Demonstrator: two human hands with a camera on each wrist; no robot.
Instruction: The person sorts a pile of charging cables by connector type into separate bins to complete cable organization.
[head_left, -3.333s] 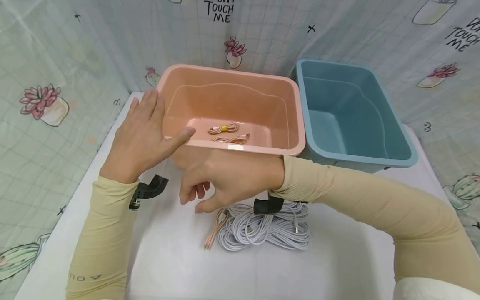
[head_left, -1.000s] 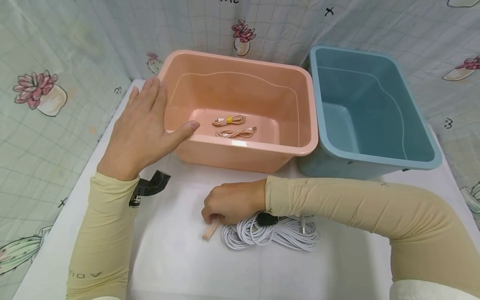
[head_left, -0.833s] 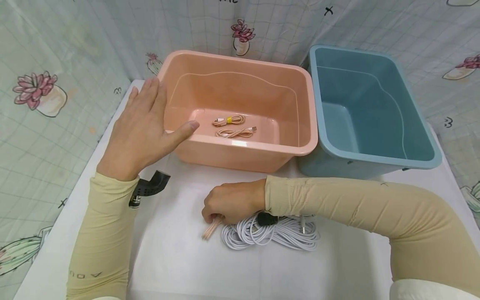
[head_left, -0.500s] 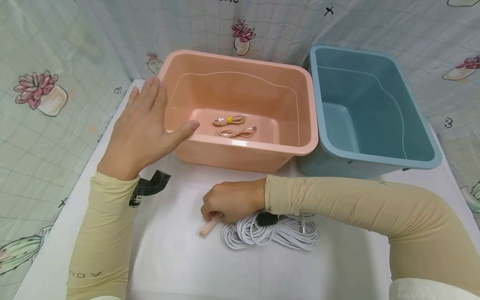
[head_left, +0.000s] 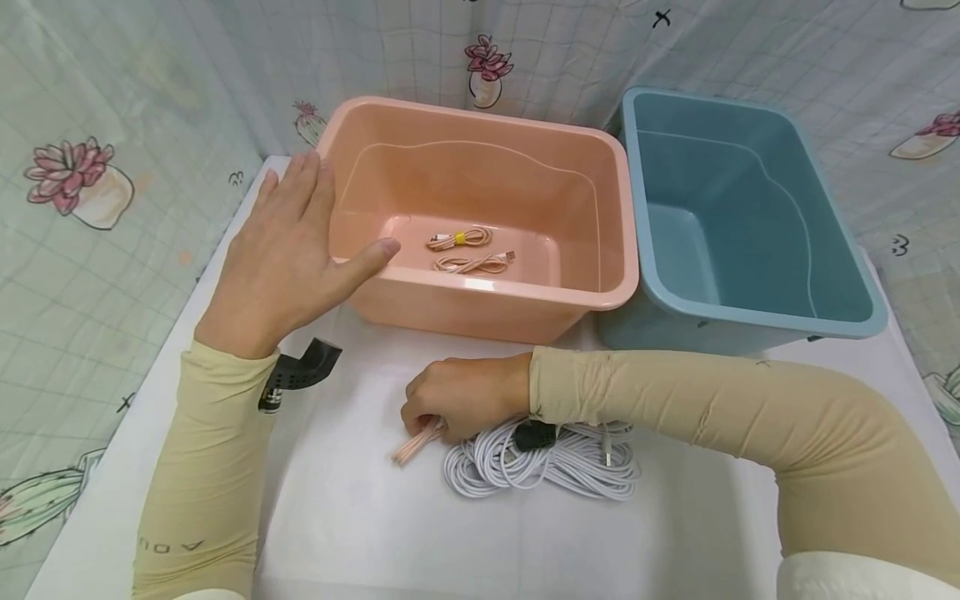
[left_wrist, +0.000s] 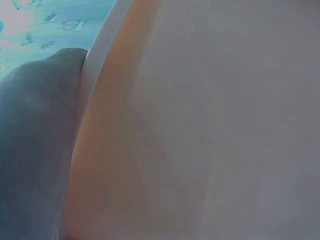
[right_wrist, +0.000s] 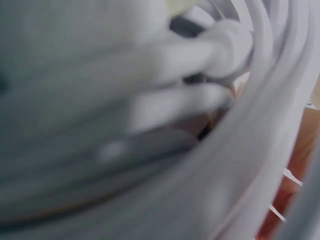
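Note:
My right hand (head_left: pixel 467 398) pinches a bundled pink USB cable (head_left: pixel 415 444), whose looped end sticks out below the fingers; the rest of it is covered by the hand. Right beside it, under the wrist, lies a heap of coiled white cables (head_left: pixel 540 467); the right wrist view is filled with blurred white cable (right_wrist: pixel 240 165). My left hand (head_left: pixel 281 258) lies with straight fingers at the left rim of the pink bin (head_left: pixel 480 304), thumb over the front rim. Inside that bin are two more pink cables, one with a yellow tie (head_left: pixel 460 239), one with a bare USB plug (head_left: pixel 474 263).
A blue bin (head_left: pixel 757 321) stands against the pink bin's right side. Both sit at the back of a white table (head_left: pixel 420 533), with a printed cloth (head_left: pixel 555 50) hanging behind. Black wrist-camera mounts (head_left: pixel 307 367) stick out from the wrists.
The right hand has come down from in front of the pink bin and taken hold of the pink cable, then tilted its looped end up and leftward. The left hand stays on the rim.

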